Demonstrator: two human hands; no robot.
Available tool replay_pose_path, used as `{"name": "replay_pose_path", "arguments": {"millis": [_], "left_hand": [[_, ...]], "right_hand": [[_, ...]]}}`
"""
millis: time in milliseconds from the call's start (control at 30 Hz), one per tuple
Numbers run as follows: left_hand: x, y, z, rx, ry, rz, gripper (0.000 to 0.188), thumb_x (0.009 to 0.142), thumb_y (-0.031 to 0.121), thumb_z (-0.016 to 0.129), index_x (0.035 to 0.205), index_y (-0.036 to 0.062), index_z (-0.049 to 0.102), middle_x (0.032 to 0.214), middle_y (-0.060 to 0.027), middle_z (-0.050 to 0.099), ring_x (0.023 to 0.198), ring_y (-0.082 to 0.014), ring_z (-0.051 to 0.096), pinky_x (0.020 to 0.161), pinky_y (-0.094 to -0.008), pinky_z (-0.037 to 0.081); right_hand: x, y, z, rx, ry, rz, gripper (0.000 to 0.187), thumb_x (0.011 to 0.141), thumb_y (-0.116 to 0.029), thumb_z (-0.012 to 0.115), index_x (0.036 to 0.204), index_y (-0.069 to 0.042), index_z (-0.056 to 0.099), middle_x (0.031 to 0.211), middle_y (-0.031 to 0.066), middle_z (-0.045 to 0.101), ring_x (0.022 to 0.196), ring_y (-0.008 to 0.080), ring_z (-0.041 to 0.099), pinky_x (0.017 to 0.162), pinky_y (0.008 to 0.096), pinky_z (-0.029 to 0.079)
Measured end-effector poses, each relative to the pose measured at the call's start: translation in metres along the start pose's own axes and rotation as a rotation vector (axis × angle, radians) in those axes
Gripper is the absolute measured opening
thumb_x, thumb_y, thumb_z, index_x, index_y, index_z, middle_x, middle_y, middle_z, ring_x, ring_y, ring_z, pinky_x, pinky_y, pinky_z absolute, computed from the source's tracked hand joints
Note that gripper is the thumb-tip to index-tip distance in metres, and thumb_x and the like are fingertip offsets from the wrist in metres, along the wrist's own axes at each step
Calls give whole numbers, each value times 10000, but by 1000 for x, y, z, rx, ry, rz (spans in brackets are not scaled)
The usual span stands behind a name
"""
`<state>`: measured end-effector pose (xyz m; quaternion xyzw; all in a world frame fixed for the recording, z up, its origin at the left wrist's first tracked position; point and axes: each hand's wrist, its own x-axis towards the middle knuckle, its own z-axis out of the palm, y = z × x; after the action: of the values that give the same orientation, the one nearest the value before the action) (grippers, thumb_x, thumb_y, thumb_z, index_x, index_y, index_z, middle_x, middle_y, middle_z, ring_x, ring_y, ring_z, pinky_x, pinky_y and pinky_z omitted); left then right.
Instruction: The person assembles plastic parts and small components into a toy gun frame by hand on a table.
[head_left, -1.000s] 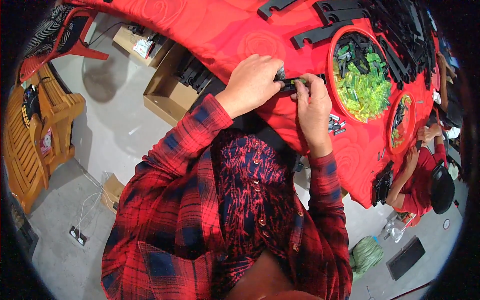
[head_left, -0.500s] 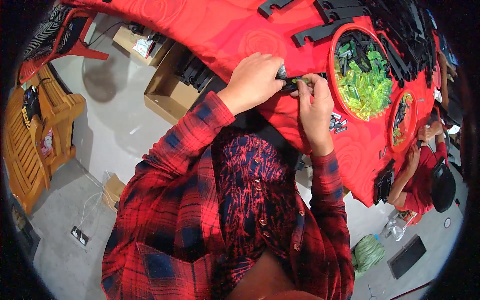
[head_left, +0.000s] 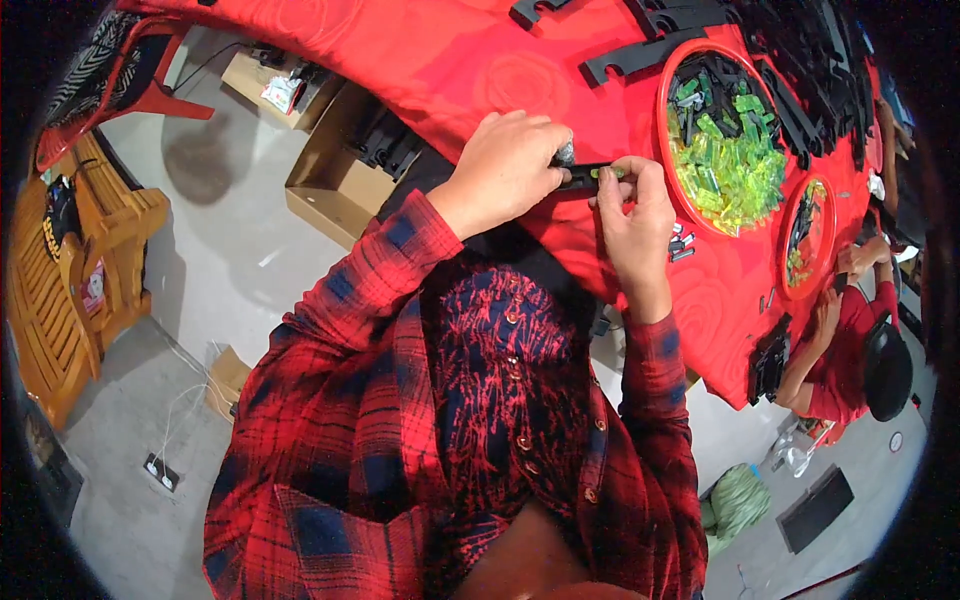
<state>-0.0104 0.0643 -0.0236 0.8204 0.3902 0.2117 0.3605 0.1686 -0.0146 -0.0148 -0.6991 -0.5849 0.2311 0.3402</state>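
In front of me over the table edge, my left hand (head_left: 508,168) is closed round one end of a dark, flat black plastic part (head_left: 583,179). A short grey, speckled object (head_left: 565,153) sticks up by its thumb and fingers; what it is I cannot make out. My right hand (head_left: 638,205) pinches at the other end of the black part, with a small yellow-green clear plastic piece (head_left: 610,173) at its fingertips. Whether that piece is seated in the part cannot be seen. Several small black-and-silver pieces (head_left: 681,243) lie on the cloth beside my right hand.
A red basin (head_left: 663,110) heaped with yellow-green and black pieces stands right of my hands. Beyond it lie long black notched parts (head_left: 640,57) and a smaller red tray (head_left: 826,250). A co-worker in red (head_left: 850,335) works at far right. An open cardboard box (head_left: 330,215) stands left of the table.
My right hand has shifted slightly right, so more of the black part shows between my hands. The left hand keeps its hold, almost in place.
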Motion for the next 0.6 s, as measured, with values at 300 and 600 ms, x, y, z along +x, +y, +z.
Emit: {"name": "replay_pose_path", "arguments": {"millis": [300,600], "left_hand": [[3,1,0,4,-5,-8,211,773,207,738,809,36,619,796,-151,645,832,-385,611,739,-491,458],[2,2,1,34,-13,-17,211,756,196,740,824,40,616,802,-142,649,833,-383,613,733,-495,454]], "right_hand": [[-6,5,4,-10,36,-40,193,890,-56,719,1044,-24,606,733,77,556,580,159,536,551,314,463],[-8,11,4,-33,6,-60,205,889,-58,721,1054,-14,609,816,108,609,615,196,576,584,338,483]]}}
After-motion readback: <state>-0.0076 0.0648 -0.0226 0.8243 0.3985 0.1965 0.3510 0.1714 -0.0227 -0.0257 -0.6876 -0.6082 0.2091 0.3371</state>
